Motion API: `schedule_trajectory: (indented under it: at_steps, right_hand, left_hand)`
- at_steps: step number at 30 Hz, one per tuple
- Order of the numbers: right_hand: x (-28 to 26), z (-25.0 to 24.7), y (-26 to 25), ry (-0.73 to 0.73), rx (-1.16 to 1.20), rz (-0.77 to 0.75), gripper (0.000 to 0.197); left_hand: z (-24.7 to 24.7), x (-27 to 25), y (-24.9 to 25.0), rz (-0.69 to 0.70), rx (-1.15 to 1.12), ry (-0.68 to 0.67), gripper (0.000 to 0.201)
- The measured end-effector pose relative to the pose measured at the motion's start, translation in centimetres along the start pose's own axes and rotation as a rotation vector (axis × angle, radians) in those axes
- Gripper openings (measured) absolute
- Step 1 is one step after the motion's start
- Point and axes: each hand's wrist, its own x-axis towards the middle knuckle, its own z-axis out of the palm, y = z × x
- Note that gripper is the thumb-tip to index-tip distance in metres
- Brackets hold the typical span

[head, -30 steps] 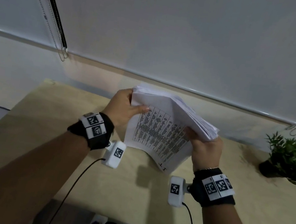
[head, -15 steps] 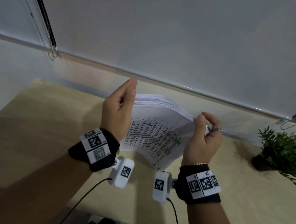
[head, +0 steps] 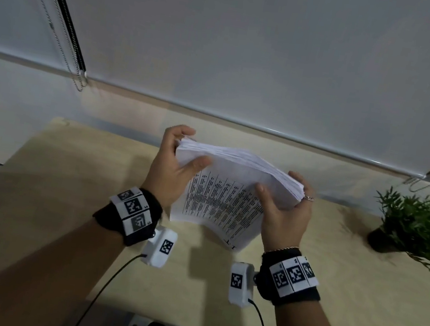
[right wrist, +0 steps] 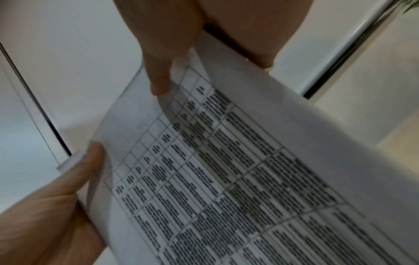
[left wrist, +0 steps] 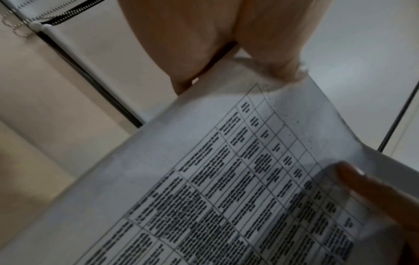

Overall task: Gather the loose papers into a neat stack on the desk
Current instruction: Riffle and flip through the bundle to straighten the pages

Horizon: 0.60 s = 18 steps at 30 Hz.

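Observation:
A thick stack of white papers (head: 229,190) stands nearly upright above the wooden desk (head: 62,195), its front sheet printed with a table of text. My left hand (head: 177,165) grips the stack's left edge, thumb on the front sheet and fingers curled over the top corner. My right hand (head: 285,210) grips the right edge, thumb in front and fingers behind. The stack's lower edge hangs just above the desk. The left wrist view shows the printed sheet (left wrist: 238,179) with both thumbs on it; the right wrist view shows the same sheet (right wrist: 226,170) held at both sides.
A small potted green plant (head: 418,226) stands on the desk at the right. A lowered roller blind (head: 253,56) with a bead chain (head: 59,34) fills the wall behind. Two cables run from the wrist cameras toward the near desk edge.
Both hands have regripped the stack: the thumbs are back on the front sheet after the hands stood flat against its side edges. The loose sheet edges are now more even.

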Motion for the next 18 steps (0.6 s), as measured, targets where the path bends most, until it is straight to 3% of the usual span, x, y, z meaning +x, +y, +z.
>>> schedule_trajectory:
  at_steps: [4,7,10,14,18]
  right_hand:
    - [0.3,-0.4,0.3,0.006,-0.035,-0.024,0.031]
    - [0.4,-1.2,0.4,0.030,-0.043,-0.059,0.032]
    - [0.0,-1.8,1.3,-0.020,-0.048,0.032,0.046]
    - [-0.4,-1.6,1.4,-0.047,-0.052,0.053,0.053]
    - [-0.7,-1.4,1.1,-0.077,-0.069,0.028,0.050]
  left_hand:
    - [-0.2,0.2,0.9,-0.029,0.016,-0.039,0.022]
    - [-0.2,-0.3,1.3,0.035,0.004,-0.020,0.032]
    - [-0.6,-1.6,0.2,-0.003,-0.085,-0.018,0.043]
    - [-0.6,-2.8,-0.4,-0.010,-0.105,0.119,0.047]
    - [-0.3,-3.1,0.0,-0.005,-0.109,0.168,0.044]
